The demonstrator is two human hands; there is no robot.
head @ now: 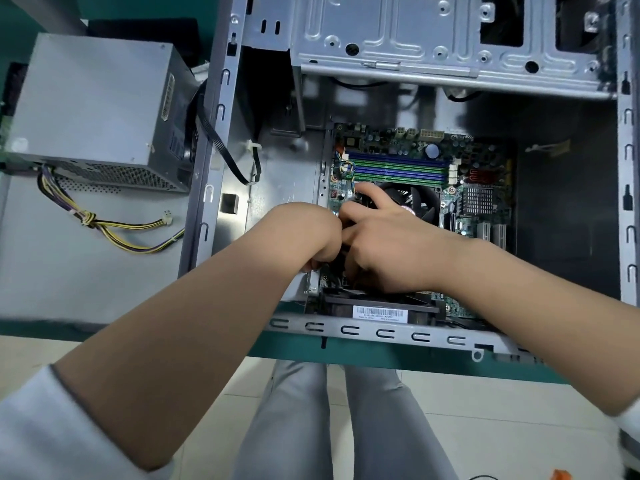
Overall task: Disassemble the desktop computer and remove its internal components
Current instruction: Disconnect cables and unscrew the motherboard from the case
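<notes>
Fingers of both hands curled together beside the fan (412, 199), grip unclear, case (346, 329) rim near wrists

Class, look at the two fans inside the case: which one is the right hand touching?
The round CPU fan on the motherboard: the right hand lies over its near edge. The barcoded fan at the case's near wall is untouched.

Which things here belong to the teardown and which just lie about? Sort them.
Job in hand:
- open grey metal computer case
- green motherboard
- black round cooler fan
- left hand
- right hand
- grey metal power supply box, already out

Lying about:
- orange object on the floor
</notes>
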